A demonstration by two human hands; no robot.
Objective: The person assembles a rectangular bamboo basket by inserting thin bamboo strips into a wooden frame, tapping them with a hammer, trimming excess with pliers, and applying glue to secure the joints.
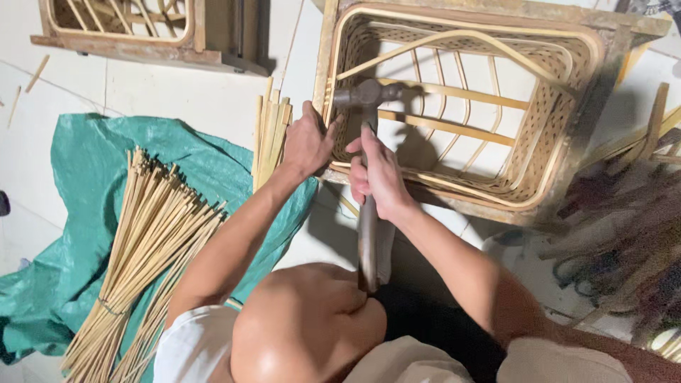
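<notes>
**Hammer at the basket corner**

Head view: right hand (379,177) is fisted around the hammer (367,99) handle w/ fingers fully wrapped; the metal head sits at the near-left corner of the woven bamboo basket (553,135), just inside the rim. Left hand (306,142) is curled over that same rim at the corner, thumb on the rim. Split bamboo strips (272,131) stand just left of the basket. A bundle of thin sticks (152,241) lies further left on a green tarp (78,177).
</notes>
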